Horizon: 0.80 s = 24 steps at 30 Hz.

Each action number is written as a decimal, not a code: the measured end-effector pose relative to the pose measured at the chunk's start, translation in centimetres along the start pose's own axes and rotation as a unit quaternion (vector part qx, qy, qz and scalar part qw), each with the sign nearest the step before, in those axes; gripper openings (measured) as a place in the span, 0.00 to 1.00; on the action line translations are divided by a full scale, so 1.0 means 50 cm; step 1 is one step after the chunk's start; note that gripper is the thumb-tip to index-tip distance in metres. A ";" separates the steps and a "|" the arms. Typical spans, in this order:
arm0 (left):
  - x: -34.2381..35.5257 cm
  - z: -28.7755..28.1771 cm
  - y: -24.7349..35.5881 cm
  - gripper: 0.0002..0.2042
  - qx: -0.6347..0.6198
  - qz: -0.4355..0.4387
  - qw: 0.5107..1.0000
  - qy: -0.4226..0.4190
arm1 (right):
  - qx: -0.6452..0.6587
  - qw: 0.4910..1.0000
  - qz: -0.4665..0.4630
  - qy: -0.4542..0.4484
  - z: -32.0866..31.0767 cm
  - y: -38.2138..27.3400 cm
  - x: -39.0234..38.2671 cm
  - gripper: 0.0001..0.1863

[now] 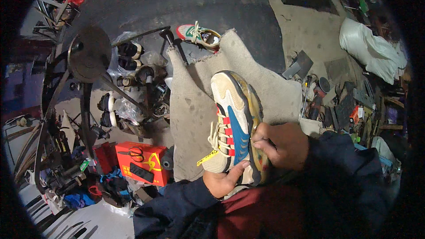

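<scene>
A beige sneaker with a blue side panel, red lace loops and a yellow tag lies over my lap, toe pointing away. My left hand grips it by the heel, thumb over the side. At the yellowish, translucent edge of the sole, my right hand is closed in a pinch against the shoe. Whatever its fingers hold is too small or hidden to make out. Under the sneaker a grey-beige cloth covers my lap. A second sneaker, with green and red parts, rests on the floor beyond the cloth.
A dark machine with a round wheel stands at the left. Scissors and a black phone-like slab lie on a red box. More shoes sit near the machine. Tools and a white sack are at right.
</scene>
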<state>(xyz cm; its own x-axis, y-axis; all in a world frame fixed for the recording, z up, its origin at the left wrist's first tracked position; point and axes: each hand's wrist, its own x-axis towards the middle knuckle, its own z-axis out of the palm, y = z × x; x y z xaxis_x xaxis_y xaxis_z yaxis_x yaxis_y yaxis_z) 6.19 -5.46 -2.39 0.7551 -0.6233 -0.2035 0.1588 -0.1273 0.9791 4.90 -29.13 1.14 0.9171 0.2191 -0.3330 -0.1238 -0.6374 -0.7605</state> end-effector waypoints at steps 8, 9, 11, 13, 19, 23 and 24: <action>-0.032 -0.005 0.035 0.27 -0.128 -0.115 0.985 0.022 | 0.113 0.989 -0.089 0.042 -0.006 0.039 -0.028 0.06; -0.041 -0.010 0.038 0.26 -0.132 -0.092 0.987 0.024 | 0.123 0.986 -0.096 0.058 -0.003 0.046 -0.033 0.06; -0.063 -0.024 0.045 0.22 -0.137 -0.085 0.986 0.039 | 0.128 0.984 -0.105 0.071 0.002 0.058 -0.041 0.07; -0.079 -0.042 0.052 0.18 -0.102 -0.080 0.989 0.075 | 0.138 0.980 -0.118 0.081 0.005 0.065 -0.047 0.08; -0.074 -0.048 0.048 0.10 0.409 0.005 0.908 0.092 | 0.169 0.976 -0.105 0.089 0.009 0.064 -0.057 0.07; -0.082 -0.041 0.054 0.07 0.467 0.070 0.869 0.145 | 0.158 0.973 -0.128 0.113 0.017 0.060 -0.063 0.07; -0.090 -0.040 0.060 0.05 0.441 0.071 0.883 0.143 | 0.163 0.970 -0.131 0.120 0.019 0.060 -0.064 0.07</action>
<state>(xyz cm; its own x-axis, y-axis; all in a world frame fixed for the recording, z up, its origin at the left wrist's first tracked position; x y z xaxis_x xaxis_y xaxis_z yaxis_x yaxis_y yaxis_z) 4.51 -1.49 1.44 0.8776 -0.4766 0.0522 -0.4120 -0.6938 0.5907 1.21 -31.06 -0.61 0.9903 0.1390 0.0061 0.0490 -0.3072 -0.9504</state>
